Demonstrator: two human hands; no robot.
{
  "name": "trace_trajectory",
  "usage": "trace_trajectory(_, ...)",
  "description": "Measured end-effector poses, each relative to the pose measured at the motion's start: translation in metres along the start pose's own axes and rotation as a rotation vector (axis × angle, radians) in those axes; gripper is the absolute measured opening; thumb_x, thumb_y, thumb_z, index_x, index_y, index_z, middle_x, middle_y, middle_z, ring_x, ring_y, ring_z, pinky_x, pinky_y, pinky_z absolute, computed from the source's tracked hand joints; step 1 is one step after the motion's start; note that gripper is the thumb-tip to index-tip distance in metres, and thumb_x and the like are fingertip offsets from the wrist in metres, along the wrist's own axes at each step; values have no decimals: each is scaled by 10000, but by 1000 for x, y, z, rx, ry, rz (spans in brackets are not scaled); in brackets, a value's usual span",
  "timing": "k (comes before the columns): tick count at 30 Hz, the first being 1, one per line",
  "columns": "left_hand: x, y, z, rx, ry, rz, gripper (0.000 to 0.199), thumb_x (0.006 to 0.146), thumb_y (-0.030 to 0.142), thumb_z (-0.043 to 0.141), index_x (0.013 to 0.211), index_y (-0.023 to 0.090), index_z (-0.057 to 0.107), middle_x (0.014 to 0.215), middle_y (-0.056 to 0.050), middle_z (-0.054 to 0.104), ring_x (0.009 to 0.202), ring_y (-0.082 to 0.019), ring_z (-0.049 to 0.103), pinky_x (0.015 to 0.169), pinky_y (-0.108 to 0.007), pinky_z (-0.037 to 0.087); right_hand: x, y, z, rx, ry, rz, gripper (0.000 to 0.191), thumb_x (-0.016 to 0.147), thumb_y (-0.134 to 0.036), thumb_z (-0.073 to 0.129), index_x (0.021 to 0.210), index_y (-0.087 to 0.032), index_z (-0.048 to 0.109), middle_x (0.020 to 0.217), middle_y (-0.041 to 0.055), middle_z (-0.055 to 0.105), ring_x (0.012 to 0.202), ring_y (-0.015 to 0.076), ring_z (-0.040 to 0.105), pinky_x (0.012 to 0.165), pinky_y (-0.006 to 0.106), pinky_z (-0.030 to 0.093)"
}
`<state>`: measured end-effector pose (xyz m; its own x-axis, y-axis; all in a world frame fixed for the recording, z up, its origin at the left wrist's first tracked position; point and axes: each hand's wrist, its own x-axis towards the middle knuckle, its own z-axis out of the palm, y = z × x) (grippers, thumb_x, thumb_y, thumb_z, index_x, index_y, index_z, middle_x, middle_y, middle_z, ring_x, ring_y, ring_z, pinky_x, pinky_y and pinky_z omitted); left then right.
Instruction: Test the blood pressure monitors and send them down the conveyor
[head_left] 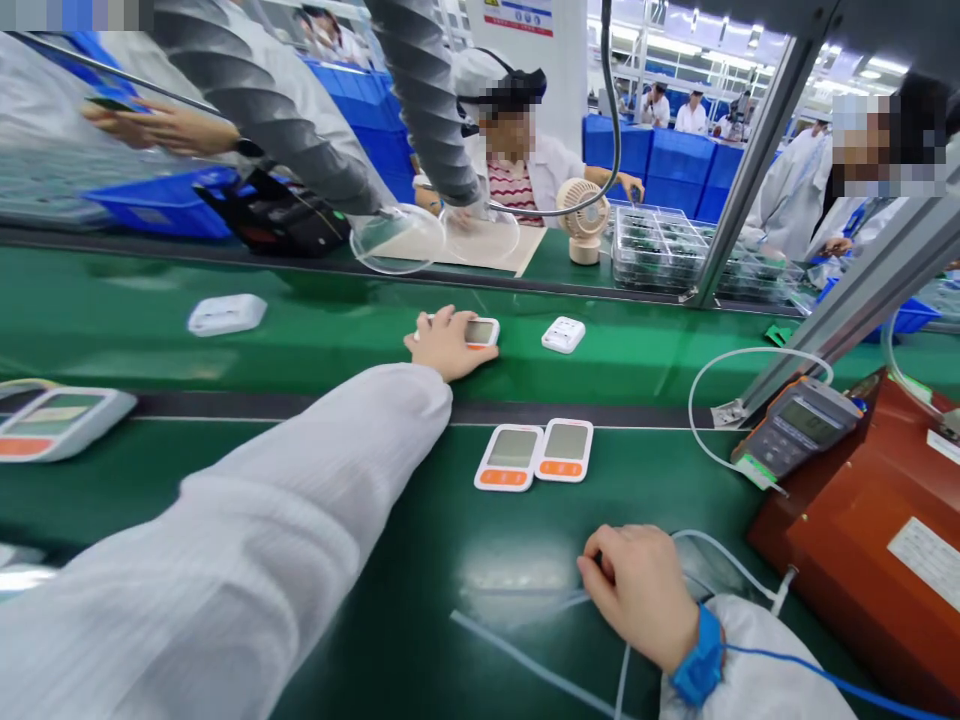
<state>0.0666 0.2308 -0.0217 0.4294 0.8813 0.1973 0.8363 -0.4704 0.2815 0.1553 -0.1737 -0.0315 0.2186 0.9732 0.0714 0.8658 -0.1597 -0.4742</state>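
Note:
My left hand [444, 343] reaches far out over the green belt [315, 340] and grips a white monitor unit [482, 332] with an orange strip, screen up. My right hand [639, 590] rests on the near green mat with its fingers curled around a thin clear tube [517, 655]; a blue wrist strap [701, 662] is on that wrist. Between the hands two more white units with orange strips [510, 457] [565, 450] lie side by side, screens up.
On the belt lie a face-down white unit [563, 334] and another white unit [226, 314]. A larger unit [52, 420] sits at the left edge. A grey meter [795, 425] and a red box [877, 540] stand at right. Co-workers sit beyond, by a small fan [583, 220].

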Motion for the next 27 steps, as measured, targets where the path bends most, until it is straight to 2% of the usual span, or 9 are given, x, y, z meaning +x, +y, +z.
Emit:
trace_trajectory(3,7,10,1,1,-74,-77,630,787,536,615,1319,204,554,1578,-178,331,1410,-489,259,1055,-776,178,-1,0,1,10,20,3,109,876,-146,660,809,-215,609,680,-45,612,670,150,596,646,289,278)
trace_trajectory(6,-17,40,-11,-29,-67,-59,638,833,573,573,1323,165,561,1585,-194,307,1415,-511,252,1088,-742,184,-2,1,1,16,34,7,122,866,-138,653,790,-219,604,655,-48,590,650,149,587,634,289,270)
trace_trajectory(10,-104,100,-24,-30,-142,259,645,818,671,535,1304,251,588,1546,-161,396,1430,-484,270,1081,-763,211,-2,1,0,27,32,-6,121,877,-139,629,791,-219,600,645,-48,576,638,146,577,635,288,272)
trace_trajectory(12,-149,122,-24,16,-185,331,735,763,702,583,1341,248,573,1570,-184,358,1422,-540,248,1048,-781,237,-2,0,-1,28,31,-5,121,880,-141,627,791,-217,598,648,-47,575,638,147,573,635,287,274)
trace_trajectory(14,-180,131,-22,59,-246,369,677,770,645,609,1342,282,586,1554,-181,394,1396,-541,307,1049,-774,235,-2,0,-2,26,29,-2,123,875,-139,635,788,-217,596,648,-46,573,640,150,570,636,288,276)
trace_trajectory(17,-194,120,-20,85,-245,363,626,809,587,581,1378,326,562,1538,-172,424,1388,-514,345,1059,-788,179,-3,0,-1,22,29,-4,123,867,-132,652,798,-217,598,655,-46,574,654,156,572,646,293,281)
trace_trajectory(21,-190,85,-27,106,-234,213,832,706,685,632,1448,335,492,1618,-189,266,1427,-602,169,957,-832,238,-3,-1,-1,23,26,1,134,865,-123,659,796,-218,594,662,-49,574,656,153,568,650,295,285)
trace_trajectory(24,-193,67,-35,130,-256,160,818,696,668,627,1429,325,506,1611,-198,269,1409,-566,249,925,-760,359,-2,-1,0,19,29,-1,137,870,-123,652,792,-219,594,654,-49,571,642,151,562,641,294,279)
trace_trajectory(27,-197,63,-41,125,-266,222,719,658,578,664,1325,325,577,1568,-166,362,1369,-487,350,923,-678,425,-2,-1,-1,2,31,-1,131,872,-129,649,793,-221,599,639,-47,567,626,151,559,626,292,268)
